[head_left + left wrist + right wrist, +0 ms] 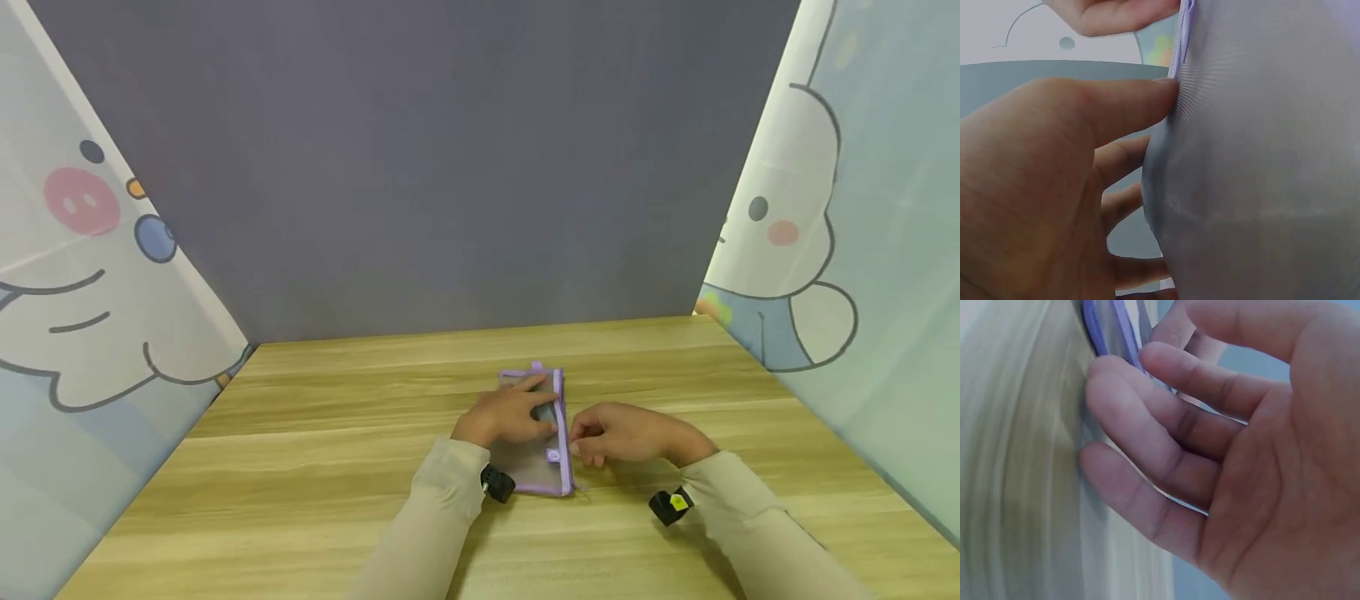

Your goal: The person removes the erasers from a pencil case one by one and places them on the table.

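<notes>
A zip pouch [517,467] of greyish mesh with purple trim lies flat on the table. Its zipper edge [564,450] runs down the right side, with a small purple tab lower along it. Over the upper half of the pouch rests my left hand [512,414], fingers spread toward the zipper edge; in the left wrist view its thumb [1141,103] touches the mesh. My right hand [626,432] is just right of the zipper edge. In the right wrist view its fingers [1141,434] are loosely bent, thumb apart from the index finger, with nothing visible between them.
The pouch and hands are on a wood-grain table [315,492]. A dark grey panel [465,167] stands along its back edge. Cartoon-printed curtains [67,333] flank the table on both sides. Each wrist wears a small black camera [497,483].
</notes>
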The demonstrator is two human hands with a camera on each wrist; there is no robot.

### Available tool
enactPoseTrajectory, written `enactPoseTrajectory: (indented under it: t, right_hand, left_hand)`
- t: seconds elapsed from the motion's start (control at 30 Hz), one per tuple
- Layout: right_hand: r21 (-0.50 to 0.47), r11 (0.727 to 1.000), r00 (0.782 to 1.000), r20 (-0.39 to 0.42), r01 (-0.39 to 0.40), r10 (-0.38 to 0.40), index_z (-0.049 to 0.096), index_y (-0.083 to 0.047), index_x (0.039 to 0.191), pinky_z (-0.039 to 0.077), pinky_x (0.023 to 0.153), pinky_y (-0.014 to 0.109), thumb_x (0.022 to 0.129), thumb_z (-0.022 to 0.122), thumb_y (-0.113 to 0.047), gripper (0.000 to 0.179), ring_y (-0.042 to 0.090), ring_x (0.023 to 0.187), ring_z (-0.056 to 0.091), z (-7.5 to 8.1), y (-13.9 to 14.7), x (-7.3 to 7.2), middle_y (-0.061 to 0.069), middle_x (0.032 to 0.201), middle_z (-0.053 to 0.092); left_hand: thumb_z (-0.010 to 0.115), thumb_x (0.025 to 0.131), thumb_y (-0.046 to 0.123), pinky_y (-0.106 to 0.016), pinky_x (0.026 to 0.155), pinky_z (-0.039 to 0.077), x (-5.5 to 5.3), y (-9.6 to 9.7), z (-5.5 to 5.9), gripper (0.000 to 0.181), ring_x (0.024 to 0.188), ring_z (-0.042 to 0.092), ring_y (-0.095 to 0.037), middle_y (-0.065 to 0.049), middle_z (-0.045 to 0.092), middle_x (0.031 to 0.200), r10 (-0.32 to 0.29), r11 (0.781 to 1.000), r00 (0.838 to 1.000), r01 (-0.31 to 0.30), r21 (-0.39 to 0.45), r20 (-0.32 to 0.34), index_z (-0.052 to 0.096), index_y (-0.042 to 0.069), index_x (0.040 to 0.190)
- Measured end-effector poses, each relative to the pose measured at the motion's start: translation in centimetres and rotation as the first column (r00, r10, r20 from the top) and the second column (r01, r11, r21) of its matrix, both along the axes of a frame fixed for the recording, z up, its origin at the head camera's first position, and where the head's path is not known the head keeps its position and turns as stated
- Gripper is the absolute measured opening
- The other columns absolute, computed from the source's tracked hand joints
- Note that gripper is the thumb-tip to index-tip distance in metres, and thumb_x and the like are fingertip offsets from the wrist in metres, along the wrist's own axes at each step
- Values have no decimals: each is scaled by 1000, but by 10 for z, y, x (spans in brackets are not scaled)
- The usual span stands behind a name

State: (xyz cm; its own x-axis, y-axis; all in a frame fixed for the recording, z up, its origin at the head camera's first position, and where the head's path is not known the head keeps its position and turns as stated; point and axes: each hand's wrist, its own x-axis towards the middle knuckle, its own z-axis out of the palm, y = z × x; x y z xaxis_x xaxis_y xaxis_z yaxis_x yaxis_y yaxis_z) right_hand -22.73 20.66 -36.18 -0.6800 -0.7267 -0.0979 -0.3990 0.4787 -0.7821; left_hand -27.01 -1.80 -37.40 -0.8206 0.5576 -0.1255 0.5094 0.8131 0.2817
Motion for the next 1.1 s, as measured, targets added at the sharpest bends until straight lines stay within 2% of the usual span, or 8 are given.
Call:
enactPoseTrajectory:
  t: [0.13,0.27,0.4,0.53,0.7,0.9,1.1]
  right_hand:
    - [-17,999,999,-7,41,-41,69,-1,97,54,62,30,99,60,-13,15,21,72,63,-4,0,-1,8,80,66]
    - [-28,996,996,4,85,-85,68,1,95,51,57,27,99,59,-9,14,17,68,60,-10,-1,-1,9,77,64]
    - [-38,992,993,17,121,-121,67,2,95,47,54,23,100,58,-10,15,14,64,56,-14,-2,-1,8,75,62]
    - [-31,987,987,16,157,-157,67,2,95,48,54,24,100,59,-10,16,16,65,56,-15,0,-3,8,75,62]
    - [-20,984,984,1,178,-178,67,2,94,48,54,25,99,58,-9,15,15,64,56,-15,2,-7,7,74,62]
    - [-24,986,986,-2,167,-167,67,2,95,48,53,24,99,57,-8,15,14,64,56,-16,1,-10,6,74,63]
    - [-26,985,985,11,172,-172,67,3,96,46,52,22,99,57,-9,16,14,64,55,-16,1,-9,7,75,63]
  left_hand:
    - [57,97,52,-57,103,41,1,1,-1,57,144,34,-31,10,27,163,1,999,999,0,34,-41,47,36,151]
    - [61,98,46,-54,99,45,2,-2,-3,54,142,35,-34,2,37,156,-10,994,997,17,104,-72,50,34,149]
    - [64,98,40,-51,97,47,4,-5,-3,53,138,37,-33,-5,41,153,-5,990,997,16,137,-81,51,32,149]
    - [63,98,41,-48,97,47,4,-5,-1,52,134,40,-27,-7,41,153,-7,992,995,19,125,-96,52,31,148]
    - [62,98,42,-48,97,46,4,-2,4,51,135,40,-25,-4,43,153,-6,995,993,17,94,-122,53,31,147]
    - [63,98,43,-53,101,43,4,-1,5,52,140,37,-31,-3,44,153,19,998,990,-10,60,-140,52,31,147]
    - [62,98,43,-55,101,43,8,3,5,51,139,38,-34,-6,44,153,17,999,982,-12,30,-190,54,32,146]
